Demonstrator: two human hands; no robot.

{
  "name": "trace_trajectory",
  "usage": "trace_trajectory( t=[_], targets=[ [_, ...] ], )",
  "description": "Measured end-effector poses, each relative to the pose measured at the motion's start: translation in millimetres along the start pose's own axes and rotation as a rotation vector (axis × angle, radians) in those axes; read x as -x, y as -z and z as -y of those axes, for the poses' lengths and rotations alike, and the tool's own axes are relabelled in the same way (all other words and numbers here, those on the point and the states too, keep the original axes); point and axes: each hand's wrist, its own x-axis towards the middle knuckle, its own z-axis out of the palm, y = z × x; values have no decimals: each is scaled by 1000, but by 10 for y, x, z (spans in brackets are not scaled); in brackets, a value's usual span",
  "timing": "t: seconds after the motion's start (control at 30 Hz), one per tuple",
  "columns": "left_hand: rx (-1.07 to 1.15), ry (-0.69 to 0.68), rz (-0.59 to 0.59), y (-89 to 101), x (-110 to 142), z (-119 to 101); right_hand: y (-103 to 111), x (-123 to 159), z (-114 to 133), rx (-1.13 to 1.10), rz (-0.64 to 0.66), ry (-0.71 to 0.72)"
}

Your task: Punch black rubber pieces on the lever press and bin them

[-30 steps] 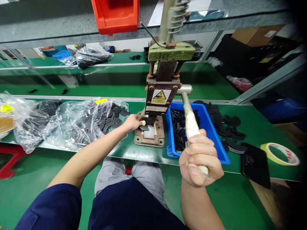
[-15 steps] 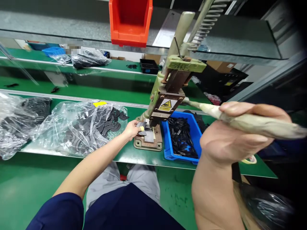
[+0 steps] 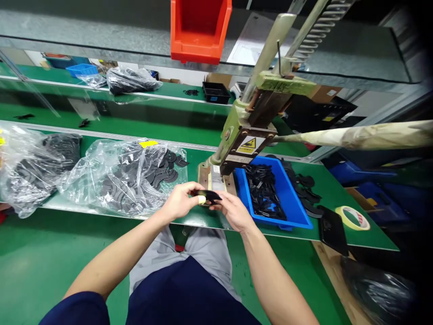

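Note:
A dark curved flat piece (image 3: 210,195) is held between my two hands, just in front of the base of a hand press (image 3: 248,131). My left hand (image 3: 182,201) pinches its left end, with something yellow around the thumb tip. The fingers of my right hand (image 3: 234,211) close on its right end. The wrapped lever (image 3: 365,136) of the press sticks out to the right with no hand on it. Under the ram, the metal base (image 3: 204,174) shows partly behind the piece and my fingers.
Left of the press lies a clear plastic bag (image 3: 84,174) spilling curved black pieces. A blue bin (image 3: 301,220) of thin black parts stands to its right, then loose black pieces (image 3: 306,192) and a tape roll (image 3: 352,218). An orange bin (image 3: 199,54) overhangs from the shelf.
My right hand has let go of the press lever and come down to the piece. My left hand has drawn the piece back from the press base towards me. The lever stands higher.

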Motion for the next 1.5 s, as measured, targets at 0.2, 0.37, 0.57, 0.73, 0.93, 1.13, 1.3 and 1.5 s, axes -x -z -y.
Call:
trace_trajectory(
  t=[0.2,0.37,0.57,0.73,0.93,1.13,1.3,1.5],
  targets=[
    [-315,-589,49,-8,345,-156,74,50,-17,-84,359,-24],
    [-368,-742,15,-23,446,-179,124,49,-12,-83,470,54],
    [-425,-798,83,13,471,-272,134,10,30,-50,555,145],
    [-405,-718,126,43,491,-220,197,-32,165,61,660,179],
    [-285,-445,347,120,489,-299,154,-11,247,140,745,156],
    [-251,-202,434,182,462,-410,72,63,180,113,769,66],
    [-353,-368,317,118,532,-347,36,113,97,60,764,-15],
    [-453,-484,184,37,662,-291,0,204,147,101,605,47]
  ],
)
